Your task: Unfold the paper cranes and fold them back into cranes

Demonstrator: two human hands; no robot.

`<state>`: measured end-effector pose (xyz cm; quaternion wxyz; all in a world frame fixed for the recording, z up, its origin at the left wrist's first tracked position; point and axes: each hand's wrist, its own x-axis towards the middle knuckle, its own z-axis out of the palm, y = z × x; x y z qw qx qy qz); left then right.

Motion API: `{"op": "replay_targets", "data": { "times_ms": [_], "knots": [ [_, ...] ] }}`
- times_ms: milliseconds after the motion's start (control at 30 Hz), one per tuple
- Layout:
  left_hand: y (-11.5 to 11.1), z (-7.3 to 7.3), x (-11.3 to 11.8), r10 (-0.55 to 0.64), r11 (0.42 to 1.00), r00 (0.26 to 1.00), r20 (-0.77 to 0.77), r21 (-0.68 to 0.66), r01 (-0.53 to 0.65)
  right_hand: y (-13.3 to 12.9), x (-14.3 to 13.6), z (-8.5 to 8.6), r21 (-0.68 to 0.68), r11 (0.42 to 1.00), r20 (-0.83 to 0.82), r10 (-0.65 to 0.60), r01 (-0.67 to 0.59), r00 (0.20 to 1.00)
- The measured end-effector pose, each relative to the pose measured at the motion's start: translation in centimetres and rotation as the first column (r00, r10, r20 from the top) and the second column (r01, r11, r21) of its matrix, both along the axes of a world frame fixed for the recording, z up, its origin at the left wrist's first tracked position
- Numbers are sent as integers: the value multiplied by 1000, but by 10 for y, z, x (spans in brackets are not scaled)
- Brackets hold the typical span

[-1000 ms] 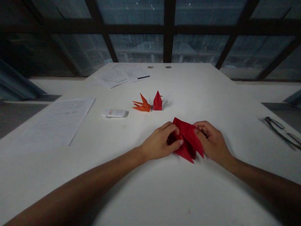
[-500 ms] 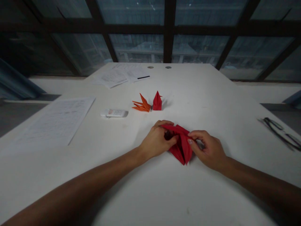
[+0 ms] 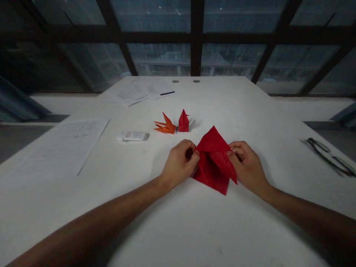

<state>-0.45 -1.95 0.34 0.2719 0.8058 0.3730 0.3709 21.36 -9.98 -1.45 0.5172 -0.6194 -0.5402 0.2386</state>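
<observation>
Between my hands is a folded sheet of red paper (image 3: 214, 163), its layers spread around a dark hollow and one corner pointing away from me. My left hand (image 3: 180, 161) pinches its left edge between thumb and fingers. On the opposite edge, the thumb and fingers of my right hand (image 3: 247, 163) are closed on the paper. Beyond them stand a small red folded paper figure (image 3: 183, 121) and, just to its left, an orange one (image 3: 166, 125) with several pointed tips.
On the white table (image 3: 172, 230), a white remote-like object (image 3: 132, 136) lies left of the figures. Printed sheets (image 3: 59, 148) lie at the left, more papers (image 3: 133, 91) at the far end. Glasses (image 3: 330, 157) rest at the right edge. Windows stand behind.
The red paper has been opened wider, and its far corner now points up and away. My hands have moved slightly apart, both still gripping it. The view has shifted a little.
</observation>
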Motion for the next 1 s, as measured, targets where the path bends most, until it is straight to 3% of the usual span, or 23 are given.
{"op": "replay_targets", "data": {
  "times_ms": [233, 433, 633, 733, 833, 933, 1000],
  "knots": [
    [-4, 1, -1, 36, 999, 995, 96, -12, -35, -1, -2, 4, 51, 996, -16, -70, 71, 997],
    [5, -2, -2, -43, 964, 977, 211, -249, 96, -4, -2, 4, 99, 989, -1, -108, 108, 994],
    [17, -6, -2, -3, 935, 943, 332, -334, 120, -10, -6, 2, 121, 989, 95, -97, 85, 991],
    [22, -4, -2, 71, 868, 900, 431, -471, 158, -16, -6, -1, 228, 969, 202, -138, 91, 970],
    [28, -1, -4, 95, 740, 865, 492, -617, 269, -17, 0, -2, 240, 970, 232, -35, -22, 972],
    [34, 2, -8, 66, 632, 837, 543, -672, 386, -11, 11, 7, 147, 977, 90, 142, -154, 986],
    [37, 4, -10, 45, 596, 844, 534, -692, 407, -4, 18, 16, 62, 984, -38, 169, -167, 985]
  ]
}}
